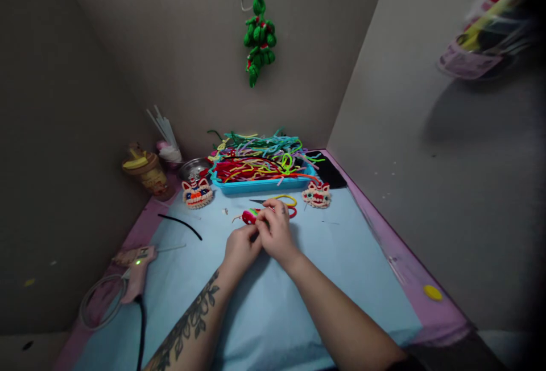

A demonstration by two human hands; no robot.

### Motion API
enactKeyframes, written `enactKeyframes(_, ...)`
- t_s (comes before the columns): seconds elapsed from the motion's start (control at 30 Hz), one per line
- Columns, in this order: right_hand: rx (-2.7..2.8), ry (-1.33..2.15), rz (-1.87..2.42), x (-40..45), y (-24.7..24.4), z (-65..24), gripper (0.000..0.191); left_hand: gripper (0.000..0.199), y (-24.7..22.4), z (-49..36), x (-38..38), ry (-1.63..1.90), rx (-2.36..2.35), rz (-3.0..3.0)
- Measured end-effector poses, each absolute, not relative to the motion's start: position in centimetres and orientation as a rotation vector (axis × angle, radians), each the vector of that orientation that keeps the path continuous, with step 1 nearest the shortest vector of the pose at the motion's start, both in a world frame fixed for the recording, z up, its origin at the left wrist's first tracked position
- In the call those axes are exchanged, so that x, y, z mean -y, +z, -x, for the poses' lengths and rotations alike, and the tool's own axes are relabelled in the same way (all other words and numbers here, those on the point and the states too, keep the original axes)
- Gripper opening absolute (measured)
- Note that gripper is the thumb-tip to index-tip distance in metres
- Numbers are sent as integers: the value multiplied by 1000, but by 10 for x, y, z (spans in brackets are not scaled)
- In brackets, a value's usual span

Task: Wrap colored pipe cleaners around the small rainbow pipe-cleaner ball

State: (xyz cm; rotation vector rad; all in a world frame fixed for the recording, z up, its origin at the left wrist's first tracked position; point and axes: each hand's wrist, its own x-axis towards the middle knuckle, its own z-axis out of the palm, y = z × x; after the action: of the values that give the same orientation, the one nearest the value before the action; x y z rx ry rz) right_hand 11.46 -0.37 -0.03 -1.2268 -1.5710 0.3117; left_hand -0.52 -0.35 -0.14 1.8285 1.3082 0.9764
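Both my hands meet above the middle of the blue table cover, with their fingers pinched close together. A small red piece with green and white parts (249,216) shows just past the fingertips. My left hand (242,247) is closed, its fingertips at the near side of that piece; whatever lies between them is hidden. My right hand (276,231) is closed too, thumb and fingers curled at the piece's right side, its exact grip hard to make out. Scissors with yellow and red handles (285,198) lie just behind my right hand.
A blue tray (243,188) of colourful fuzzy stems stands at the back, with animal-face pieces (197,193) (317,195) on either side. At left are a pink glue gun (137,274) with its cable, a black stem (181,224) and a brown cup (151,177).
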Motion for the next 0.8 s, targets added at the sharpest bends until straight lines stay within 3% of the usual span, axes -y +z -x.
enactKeyframes(0.2,1547,293,1122,8,8,-118,13,10,-2,4,3,1041,-1281,-1679)
enactKeyframes(0.33,1459,418,1125,7,11,-122,29,17,1,7,-1,1184,-1301,-1510)
enactKeyframes(0.47,1488,599,1179,3,10,-124,8,18,4,10,-3,1244,-1274,-1419)
enactKeyframes(0.63,1533,575,1184,1,5,-122,14,22,2,10,-4,1253,-1145,-1325)
enactKeyframes(0.73,1493,593,1198,2,2,-120,7,26,1,9,-5,1263,-1090,-1238)
enactKeyframes(0.8,1432,634,1212,2,2,-118,16,25,0,8,-5,1260,-1108,-1270)
